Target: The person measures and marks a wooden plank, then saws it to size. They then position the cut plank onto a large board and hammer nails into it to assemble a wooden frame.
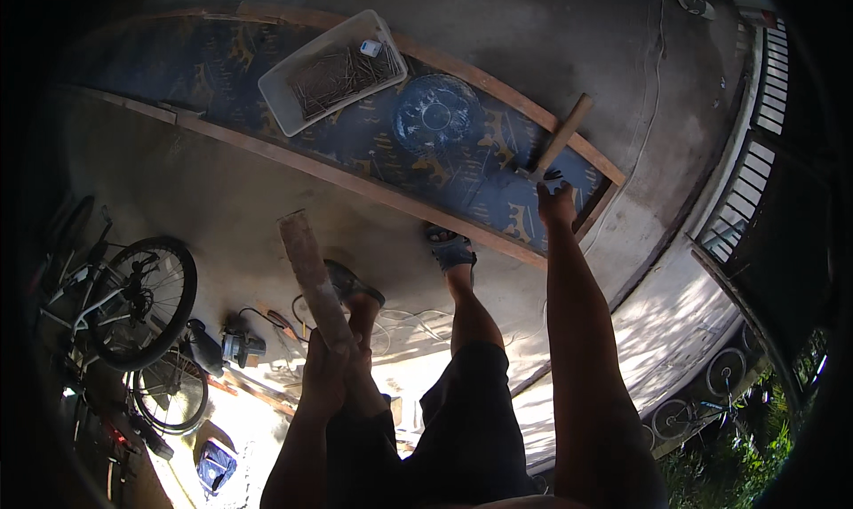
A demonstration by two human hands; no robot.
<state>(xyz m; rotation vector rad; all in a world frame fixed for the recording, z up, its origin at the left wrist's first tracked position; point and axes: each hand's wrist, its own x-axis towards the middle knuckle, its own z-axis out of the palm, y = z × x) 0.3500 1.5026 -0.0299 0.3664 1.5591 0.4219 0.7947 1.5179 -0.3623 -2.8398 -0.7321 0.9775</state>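
My left hand point(326, 371) is closed around the lower end of a short, worn wooden board point(313, 274), which tilts up and away from me. My right hand point(557, 205) reaches forward over the right end of a blue patterned panel point(355, 167), thumb and finger apart. Just beyond its fingertips lies a hammer point(564, 134), its wooden handle slanting across the panel's far edging strip and its head toward my hand. Small dark pieces point(553, 174) sit beside the hammer head, too small to name. Whether my fingers touch any of them I cannot tell.
On the panel, edged with wood strips point(400, 202), are a white plastic bin point(283, 109) of nails and a round blue-white stool top or lid point(436, 115). Bicycles point(142, 300), a dark power tool point(242, 345) and cords lie left. A white railing point(755, 167) stands right.
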